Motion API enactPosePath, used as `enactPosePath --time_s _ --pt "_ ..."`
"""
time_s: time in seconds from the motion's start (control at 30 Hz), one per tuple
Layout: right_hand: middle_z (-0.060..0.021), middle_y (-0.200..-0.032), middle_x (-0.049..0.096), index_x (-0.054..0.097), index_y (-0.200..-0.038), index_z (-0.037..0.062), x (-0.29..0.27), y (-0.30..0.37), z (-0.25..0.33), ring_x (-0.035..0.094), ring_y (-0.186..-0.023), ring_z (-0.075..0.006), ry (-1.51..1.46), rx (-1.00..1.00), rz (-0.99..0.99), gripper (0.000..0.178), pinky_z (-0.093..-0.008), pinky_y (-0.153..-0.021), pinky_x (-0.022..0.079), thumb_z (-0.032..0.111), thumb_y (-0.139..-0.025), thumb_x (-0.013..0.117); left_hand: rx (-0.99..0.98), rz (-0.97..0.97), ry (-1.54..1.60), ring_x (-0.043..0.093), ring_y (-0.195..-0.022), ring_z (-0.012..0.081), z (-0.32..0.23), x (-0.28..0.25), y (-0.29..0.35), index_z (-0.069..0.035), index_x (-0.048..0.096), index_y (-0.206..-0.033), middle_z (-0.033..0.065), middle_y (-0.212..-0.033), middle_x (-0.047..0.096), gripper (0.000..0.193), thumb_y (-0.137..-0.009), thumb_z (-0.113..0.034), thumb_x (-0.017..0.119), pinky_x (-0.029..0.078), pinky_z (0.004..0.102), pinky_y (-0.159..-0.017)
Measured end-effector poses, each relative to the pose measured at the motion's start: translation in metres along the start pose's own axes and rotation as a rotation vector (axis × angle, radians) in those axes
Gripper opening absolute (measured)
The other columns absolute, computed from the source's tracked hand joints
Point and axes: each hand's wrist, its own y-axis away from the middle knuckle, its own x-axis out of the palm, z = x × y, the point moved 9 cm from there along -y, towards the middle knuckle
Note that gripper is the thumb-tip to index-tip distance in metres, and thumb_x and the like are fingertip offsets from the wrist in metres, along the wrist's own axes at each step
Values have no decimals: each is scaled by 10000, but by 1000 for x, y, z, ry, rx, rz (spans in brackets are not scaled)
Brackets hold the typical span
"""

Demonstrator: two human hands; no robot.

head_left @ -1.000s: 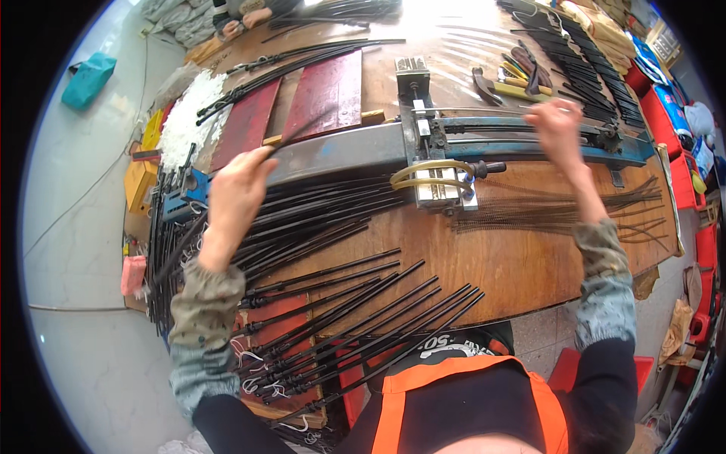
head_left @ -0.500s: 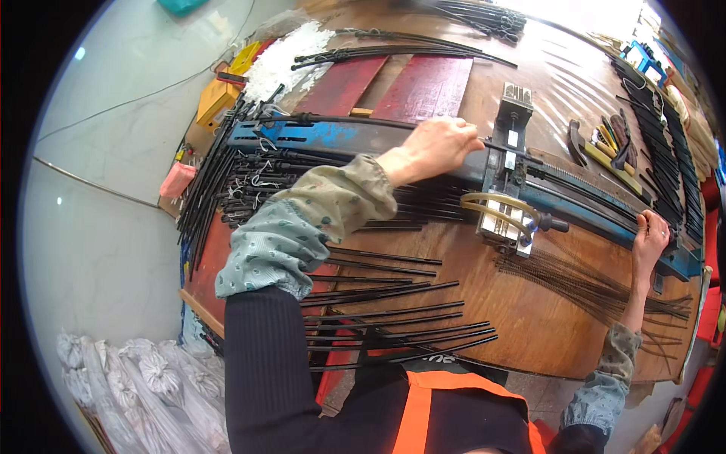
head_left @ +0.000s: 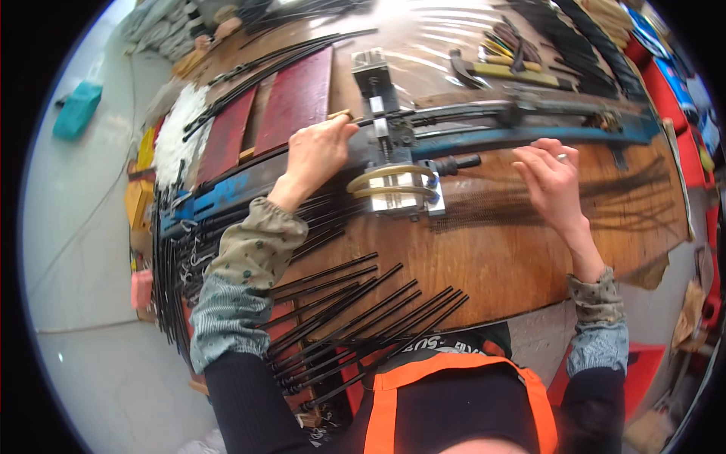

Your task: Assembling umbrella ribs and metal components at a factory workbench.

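Observation:
My left hand (head_left: 321,155) is closed in a pinch around a slim black rod (head_left: 364,121), just left of the metal clamp block (head_left: 389,147). Its wrist crosses over the long blue rail (head_left: 234,185). The block straddles the rail and carries a silver base with looped yellowish tubing (head_left: 389,175) and a black knob (head_left: 461,162). Right of the block, my right hand (head_left: 553,181) is raised off the rail, its fingers bent but apart, with nothing visible in them. Thin dark coil springs (head_left: 529,212) lie on the wooden table (head_left: 423,265) below it.
Several black rods (head_left: 370,318) fan out near my body, with more bundled at left. Red boards (head_left: 295,98) and a white pile (head_left: 178,136) lie beyond the rail. Hand tools (head_left: 514,60) and dark bundles sit at far right. A yellow box (head_left: 138,203) stands left.
The view has swung to the right. My right hand has left the rail's right end and moved inward toward the block. My left hand stays at the rod beside the block.

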Motion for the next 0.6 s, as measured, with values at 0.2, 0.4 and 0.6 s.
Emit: enactPosePath --time_s 0.2,0.4,0.6 --pt "-35 -949 708 697 -1095 62 17 10 20 607 -938 -211 -121 76 38 235 -342 -851 373 135 -872 706 -23 62 17 663 -748 398 -3 5 -2 -85 596 -895 179 -770 672 286 -994 -344 524 512 502 -631" --pt "-117 -926 683 665 -1076 38 52 -4 28 623 -903 -281 -506 222 62 220 -380 -805 450 100 -867 697 -4 20 -2 666 -742 385 -4 8 5 -101 598 -892 169 -771 672 270 -990 -344 534 512 487 -616" --pt "-161 -944 682 666 -1051 20 70 -11 6 669 -828 -304 -753 397 176 176 -349 -735 523 70 -883 670 179 -187 -50 659 -699 341 -21 -4 -2 -92 568 -851 113 -765 654 228 -969 -287 575 499 448 -550"
